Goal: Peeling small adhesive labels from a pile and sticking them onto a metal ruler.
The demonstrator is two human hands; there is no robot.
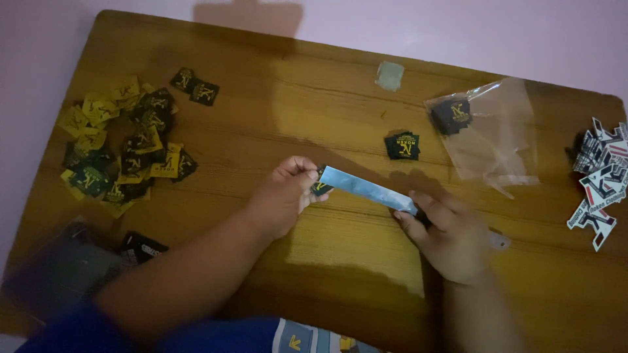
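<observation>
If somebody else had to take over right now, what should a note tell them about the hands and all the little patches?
Left hand: pinching a small black-and-yellow label at one end of a long shiny strip.
Right hand: gripping the strip's other end, just above the wooden table.
Things: a big loose pile of black-and-yellow labels at far left; a small stack of black labels above the strip; a clear plastic bag with labels inside at upper right.
Done: one bag holds labels.
Left: the pile remains loose, judging by how it lies.
</observation>
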